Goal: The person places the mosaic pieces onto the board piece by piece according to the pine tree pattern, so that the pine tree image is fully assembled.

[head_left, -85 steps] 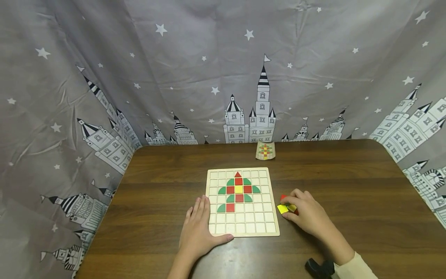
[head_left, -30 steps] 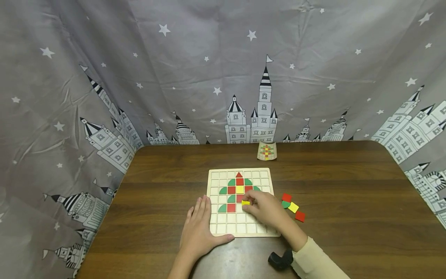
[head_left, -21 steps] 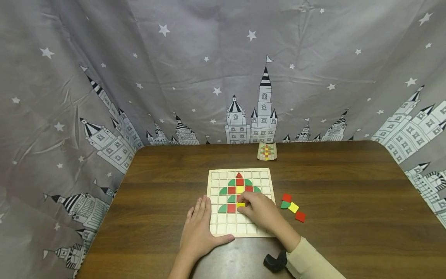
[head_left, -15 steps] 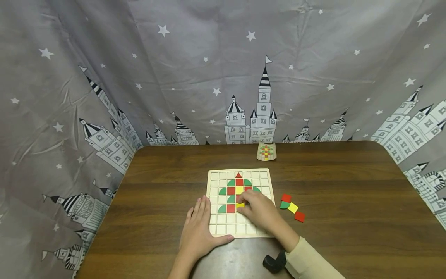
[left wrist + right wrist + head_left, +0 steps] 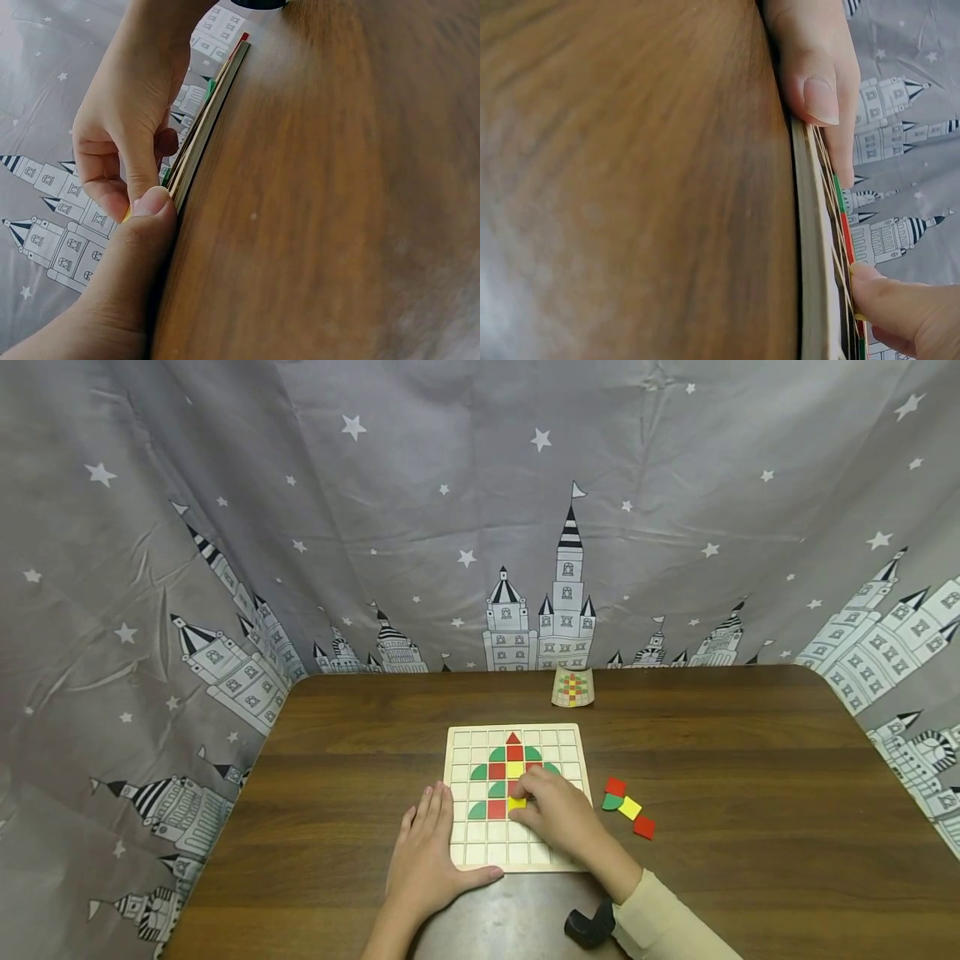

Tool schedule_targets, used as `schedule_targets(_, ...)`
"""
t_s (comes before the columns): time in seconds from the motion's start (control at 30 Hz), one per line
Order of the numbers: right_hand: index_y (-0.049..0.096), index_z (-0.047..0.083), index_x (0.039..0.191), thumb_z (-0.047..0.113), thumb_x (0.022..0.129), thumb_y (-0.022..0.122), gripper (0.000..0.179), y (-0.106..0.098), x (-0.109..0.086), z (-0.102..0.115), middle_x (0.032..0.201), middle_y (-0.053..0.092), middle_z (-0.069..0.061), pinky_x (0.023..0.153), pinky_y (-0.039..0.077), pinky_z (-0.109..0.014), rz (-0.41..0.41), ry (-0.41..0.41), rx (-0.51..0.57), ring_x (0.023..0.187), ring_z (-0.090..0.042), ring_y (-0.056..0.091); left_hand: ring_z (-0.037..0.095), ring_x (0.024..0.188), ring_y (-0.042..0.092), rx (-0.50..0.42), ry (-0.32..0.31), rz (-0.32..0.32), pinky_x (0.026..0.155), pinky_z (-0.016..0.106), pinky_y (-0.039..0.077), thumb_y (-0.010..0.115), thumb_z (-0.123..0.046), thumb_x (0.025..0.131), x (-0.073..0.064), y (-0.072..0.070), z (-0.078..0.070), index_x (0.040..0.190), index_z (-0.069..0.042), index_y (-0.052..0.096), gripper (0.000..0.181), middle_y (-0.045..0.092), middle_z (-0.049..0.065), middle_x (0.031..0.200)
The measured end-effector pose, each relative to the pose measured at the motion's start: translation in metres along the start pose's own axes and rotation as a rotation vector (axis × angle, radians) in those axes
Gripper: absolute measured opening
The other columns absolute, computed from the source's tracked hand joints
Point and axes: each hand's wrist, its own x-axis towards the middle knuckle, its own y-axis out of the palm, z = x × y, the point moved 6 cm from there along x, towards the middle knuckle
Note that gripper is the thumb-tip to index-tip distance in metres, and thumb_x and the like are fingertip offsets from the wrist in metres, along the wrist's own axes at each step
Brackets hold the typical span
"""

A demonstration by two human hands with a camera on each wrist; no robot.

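A pale wooden grid board [image 5: 476,854] lies on the table, with red, green and yellow tiles set in a tree-like shape. My right hand [image 5: 562,814] pinches a yellow square tile [image 5: 517,803] between thumb and fingers, at the cell right of a red square [image 5: 497,809]. Part of the pattern is hidden under this hand. Along the board's left edge lies my left hand [image 5: 426,856], fingers straight, its thumb on the front edge. In the left wrist view, the left thumb [image 5: 142,232] appears close, with the right hand [image 5: 131,105] beyond.
Right of the board lie loose tiles: a red square [image 5: 616,786], a green quarter-round [image 5: 612,802], a yellow square [image 5: 630,808] and another red square [image 5: 643,827]. A small pattern card [image 5: 572,687] stands at the table's back edge, before a grey castle-print curtain [image 5: 420,527].
My right hand has taken a yellow square from the loose tiles and carried it left onto the board. Over the last half second it has barely moved. The left hand has stayed put.
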Motion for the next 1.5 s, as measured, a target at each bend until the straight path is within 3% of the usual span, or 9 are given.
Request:
schedule_targets(0.33,0.073,0.02,0.093,0.031,0.081,0.081,0.018,0.002,-0.002,0.002,0.096,0.063,0.01,0.072,0.051,-0.026,0.027,-0.031,-0.037,0.084,-0.007,0.055,0.026,0.155,0.015,0.006,-0.002,0.002,0.124,0.047,0.017,0.05,-0.099,0.058,0.0,0.0,0.0,0.158,-0.004,0.017,0.142,0.015,0.01,0.167)
schedule_targets(0.63,0.074,0.018,0.094,0.029,0.082,0.081,0.018,0.002,-0.005,0.004,0.097,0.063,0.009,0.076,0.053,-0.029,0.025,-0.043,-0.056,0.092,-0.01,0.058,0.026,0.155,0.014,-0.002,-0.009,0.012,0.124,0.047,0.017,0.051,-0.099,0.058,0.0,0.002,0.0,0.158,-0.005,0.016,0.142,0.015,0.01,0.167)
schedule_targets(1.1,0.08,0.021,0.091,0.029,0.083,0.081,0.012,0.001,-0.009,0.003,0.088,0.056,0.012,0.064,0.046,-0.02,-0.016,-0.099,-0.09,0.081,-0.005,0.052,0.026,0.155,0.014,0.002,-0.003,0.01,0.124,0.047,0.017,0.05,-0.099,0.058,0.0,0.001,-0.001,0.159,-0.005,0.016,0.142,0.015,0.01,0.167)
schedule_targets(1.27,0.08,0.021,0.097,0.026,0.085,0.078,0.013,-0.001,-0.014,0.006,0.095,0.059,0.01,0.064,0.048,-0.022,-0.004,-0.125,-0.138,0.085,-0.009,0.056,0.025,0.156,0.013,0.008,-0.004,0.012,0.124,0.047,0.017,0.05,-0.099,0.058,0.001,0.001,-0.001,0.159,-0.005,0.015,0.142,0.014,0.009,0.167)
schedule_targets(1.5,0.073,0.02,0.119,0.027,0.087,0.076,0.032,-0.012,-0.028,-0.002,0.098,0.063,0.011,0.066,0.046,-0.021,0.008,-0.051,-0.122,0.084,-0.006,0.055,0.025,0.156,0.014,0.013,-0.007,0.013,0.124,0.047,0.018,0.049,-0.099,0.058,0.0,0.0,-0.001,0.159,-0.006,0.015,0.141,0.014,0.009,0.167)
